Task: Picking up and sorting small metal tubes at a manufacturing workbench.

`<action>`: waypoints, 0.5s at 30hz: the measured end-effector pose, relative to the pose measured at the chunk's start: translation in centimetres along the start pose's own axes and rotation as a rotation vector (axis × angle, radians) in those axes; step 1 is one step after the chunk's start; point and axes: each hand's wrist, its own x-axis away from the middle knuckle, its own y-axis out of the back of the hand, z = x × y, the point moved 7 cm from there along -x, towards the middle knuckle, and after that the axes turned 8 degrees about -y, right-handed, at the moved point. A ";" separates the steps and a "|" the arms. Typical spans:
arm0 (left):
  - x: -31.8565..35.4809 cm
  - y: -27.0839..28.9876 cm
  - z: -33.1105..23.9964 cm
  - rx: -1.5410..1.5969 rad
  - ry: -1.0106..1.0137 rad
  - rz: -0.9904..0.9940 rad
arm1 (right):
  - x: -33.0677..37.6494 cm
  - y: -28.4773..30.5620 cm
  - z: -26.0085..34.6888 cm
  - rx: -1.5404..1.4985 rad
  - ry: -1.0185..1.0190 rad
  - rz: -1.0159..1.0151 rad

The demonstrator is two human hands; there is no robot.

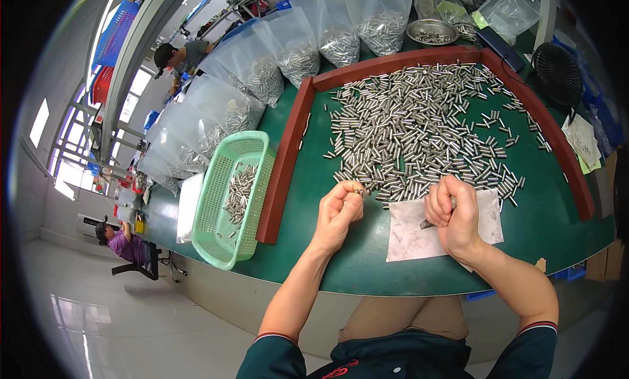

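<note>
A large heap of short shiny metal pins is spread over the green tabletop in front of me. At the heap's near edge my left hand is closed in a pinch, with the end of a small metal pin showing at its fingertips. My right hand is curled into a fist over a stained white cloth. A grey tip sticks out below its fingers; what it belongs to is hidden in the fist.
Dark red wooden rails border the heap. A pale green basket with some pins stands left. Clear bags of pins, a metal bowl and a black fan line the back. Two people work at far left.
</note>
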 end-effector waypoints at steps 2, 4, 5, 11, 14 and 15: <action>-0.1 -0.4 0.1 0.231 0.049 0.021 | 0.0 0.0 0.0 0.001 -0.002 0.000; -0.3 -0.9 -0.1 0.315 0.116 0.004 | 0.0 0.1 0.0 0.004 -0.001 -0.007; -0.3 -1.1 0.2 0.398 0.182 -0.013 | 0.0 0.2 0.0 0.005 -0.002 -0.009; -0.2 -0.3 0.8 0.558 0.250 -0.043 | -0.1 0.0 0.0 0.008 -0.005 -0.020; -0.1 0.0 1.0 0.565 0.266 -0.064 | -0.2 0.1 0.0 0.005 -0.010 -0.023; -0.1 -0.1 1.0 0.551 0.281 -0.074 | -0.2 0.2 -0.1 0.001 -0.012 -0.026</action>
